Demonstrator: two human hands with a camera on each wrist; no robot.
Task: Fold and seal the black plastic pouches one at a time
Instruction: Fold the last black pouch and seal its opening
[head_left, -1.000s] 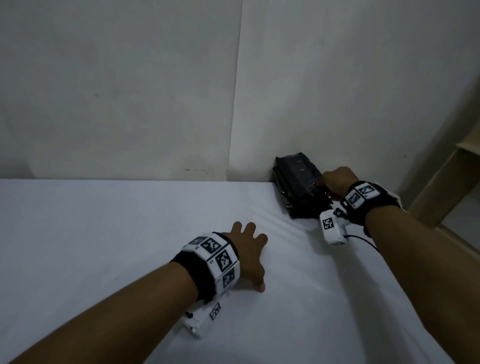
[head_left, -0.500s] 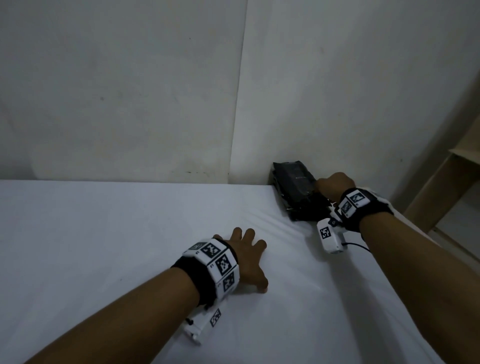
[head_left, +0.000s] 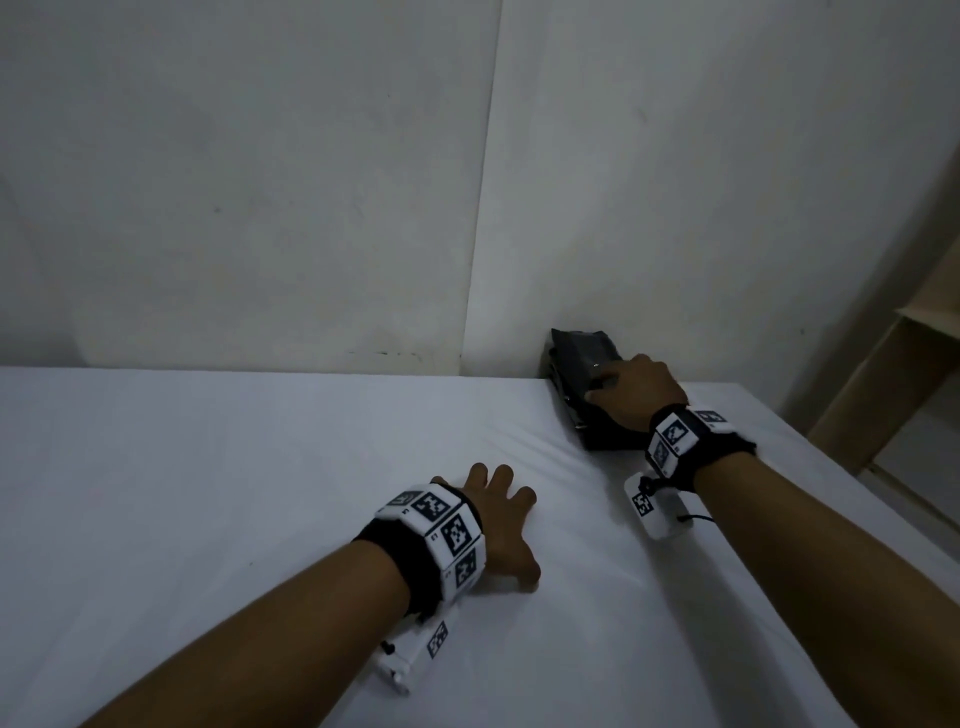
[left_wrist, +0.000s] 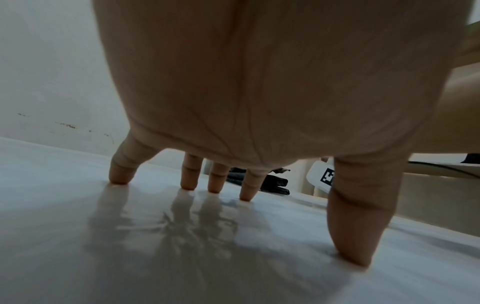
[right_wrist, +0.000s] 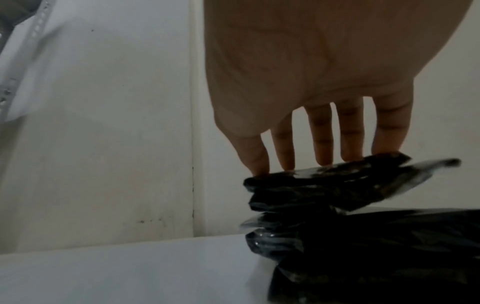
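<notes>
The right hand (head_left: 636, 392) lies on top of a stack of black plastic pouches (head_left: 582, 364), its fingers (right_wrist: 322, 139) straight and slightly spread, the tips touching the glossy top pouch (right_wrist: 337, 172). Nothing is curled round or pinched; the hand rests flat-fingered on the plastic and grips nothing. From the wrist view the top pouch sits a little askew on the ones beneath, one edge sticking out to the side.

The left hand (head_left: 501, 525) is well apart from the stack, nearer the person. Its fingertips (left_wrist: 119, 176) and thumb are planted on the white table (head_left: 208, 493), the palm arched above it, holding nothing.

The stack itself sits at the far right of the table, pushed into the corner where two pale wall panels (head_left: 260, 182) meet. A wooden shelf (head_left: 914, 338) stands just past the table's right edge.

As for progress, no pouch lies out on the work area in front of the person, and no sealed pouch is visible set apart from the stack. Whether those in the pile are already folded cannot be told. It looks as though the work stands at a pick-up: one pouch has yet to be taken off the pile, brought forward, folded and sealed, and the others after it.
</notes>
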